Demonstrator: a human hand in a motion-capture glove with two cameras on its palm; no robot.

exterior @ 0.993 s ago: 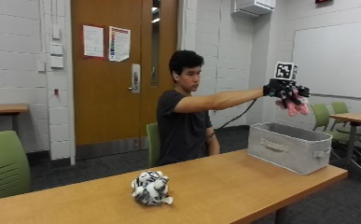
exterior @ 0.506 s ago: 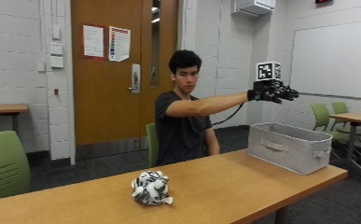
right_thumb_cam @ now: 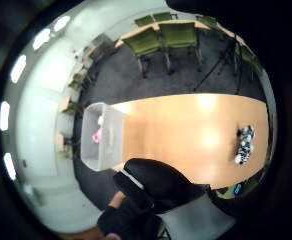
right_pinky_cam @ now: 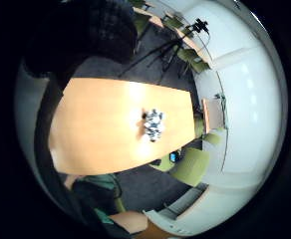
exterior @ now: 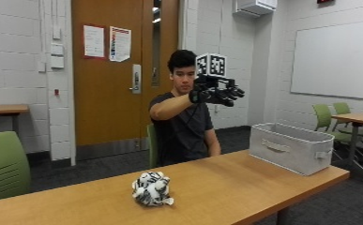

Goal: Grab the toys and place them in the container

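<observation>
**Gloved hand raised above the table, one toy left on the wood**

In the outside view a person is seated behind a long wooden table (exterior: pixel 231 183), near the middle of the frame. The gloved right hand (exterior: pixel 217 93) is held up at face height, in the upper middle of the picture, well above the tabletop and between the two task items. Its fingers are extended forward and only slightly bent, and nothing is gripped in them.

A black-and-white striped plush toy (exterior: pixel 151 188) is seen lying on the table in the lower middle of the frame, well apart from the raised hand. The same toy is shown on the wood in the little finger side palm view (right_pinky_cam: pixel 154 124) and, small, at the right of the thumb side palm view (right_thumb_cam: pixel 245 145).

A grey fabric container (exterior: pixel 290 147) with a side handle is set on the table's end at the lower right of the outside view. In the thumb side palm view the container (right_thumb_cam: pixel 102 137) is seen from above at centre left, and a pink object (right_thumb_cam: pixel 97 135) is visible inside it. Part of the glove (right_thumb_cam: pixel 158 187) fills the lower middle of that view.
</observation>
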